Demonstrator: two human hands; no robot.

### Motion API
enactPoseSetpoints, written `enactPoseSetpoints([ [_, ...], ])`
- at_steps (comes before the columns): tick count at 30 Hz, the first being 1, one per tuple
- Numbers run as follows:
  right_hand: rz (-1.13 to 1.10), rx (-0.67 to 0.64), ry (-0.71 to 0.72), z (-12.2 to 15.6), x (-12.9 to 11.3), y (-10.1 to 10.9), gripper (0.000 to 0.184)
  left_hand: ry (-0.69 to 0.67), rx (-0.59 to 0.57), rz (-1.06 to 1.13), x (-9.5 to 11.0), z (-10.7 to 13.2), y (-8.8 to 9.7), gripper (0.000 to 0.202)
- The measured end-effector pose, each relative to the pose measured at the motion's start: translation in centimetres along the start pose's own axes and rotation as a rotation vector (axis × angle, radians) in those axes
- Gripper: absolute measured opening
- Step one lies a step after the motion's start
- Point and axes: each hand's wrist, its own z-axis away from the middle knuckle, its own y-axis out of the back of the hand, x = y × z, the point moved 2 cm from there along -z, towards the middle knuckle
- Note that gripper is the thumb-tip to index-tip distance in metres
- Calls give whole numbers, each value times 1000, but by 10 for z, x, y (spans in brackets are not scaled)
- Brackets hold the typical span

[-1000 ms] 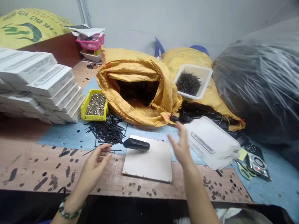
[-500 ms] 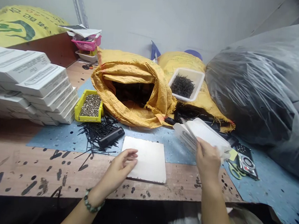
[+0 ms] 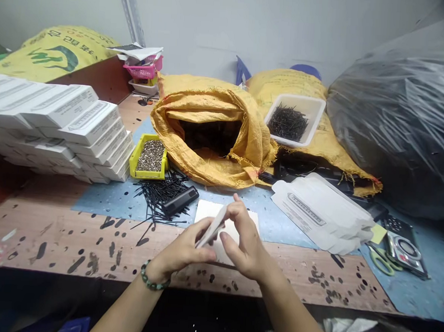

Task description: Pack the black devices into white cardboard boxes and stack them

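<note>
Both my hands meet over the white board (image 3: pixel 206 209) at the table's front. My left hand (image 3: pixel 185 248) and my right hand (image 3: pixel 244 240) pinch a flat white carton blank (image 3: pixel 214 226) between them, held edge-on. To the right lies a stack of the same flat white carton blanks (image 3: pixel 322 212). Left of the board, a pile of thin black sticks (image 3: pixel 160 192) spreads on the blue mat, with a small black block (image 3: pixel 180 200) lying on it. A yellow tray of small metal bits (image 3: pixel 149 156) sits behind the pile.
Stacked white boxes (image 3: pixel 66 126) fill the left side. An open yellow woven sack (image 3: pixel 212 130) stands behind the mat, a white tub of black sticks (image 3: pixel 293 120) on a second sack. A large dark plastic bag (image 3: pixel 402 112) takes up the right. Scissors (image 3: pixel 380 256) lie near the edge.
My right hand took one flat carton from the stack at the right and brought it to the middle. My left hand came up to grip it too.
</note>
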Motion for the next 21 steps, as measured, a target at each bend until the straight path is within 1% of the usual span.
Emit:
enactPoseSetpoints([
  [1, -121, -8, -43, -2, 3, 1, 18, 21, 6, 14, 0, 2, 0, 63],
  [2, -264, 15, -92, -4, 7, 1, 15, 54, 7, 43, -2, 4, -1, 63],
  [4, -547, 119, -196, -8, 15, 0, 18, 153, -55, 162, -8, 7, -4, 60],
  [5, -672, 130, -252, -10, 19, -2, 24, 203, -117, 252, -12, 8, -7, 60],
  [6, -784, 57, -307, -12, 22, -7, 33, 243, -198, 350, -15, 9, -11, 60],
  [7, -877, -88, -357, -12, 24, -14, 44, 275, -277, 438, -19, 10, -14, 62],
  [8, -945, -263, -400, -12, 24, -21, 53, 298, -338, 507, -23, 12, -16, 64],
  [9, -994, -403, -434, -10, 23, -27, 58, 313, -377, 559, -26, 13, -18, 67],
  [10, -1036, -480, -468, -8, 22, -31, 61, 327, -400, 598, -28, 14, -18, 70],
  [11, -1072, -497, -498, -7, 20, -34, 64, 347, -411, 625, -29, 16, -18, 72],
  [13, -1108, -447, -538, -5, 16, -36, 66, 399, -421, 641, -27, 21, -15, 75],
  [15, -1056, -386, -515, -6, 11, -36, 60, 439, -432, 590, -19, 25, -12, 78],
  [16, -999, -333, -497, -8, 10, -36, 53, 436, -404, 525, -14, 26, -9, 80],
  [17, -937, -259, -486, -10, 10, -36, 47, 403, -335, 421, -9, 26, -6, 79],
  [18, -888, -173, -488, -13, 12, -38, 42, 334, -214, 279, -4, 25, -2, 75],
  [20, -821, 14, -525, -17, 19, -43, 42, 122, 120, -114, 7, 22, 7, 67],
  [21, -789, 99, -543, -18, 24, -47, 43, -1, 278, -327, 11, 22, 10, 67],
])
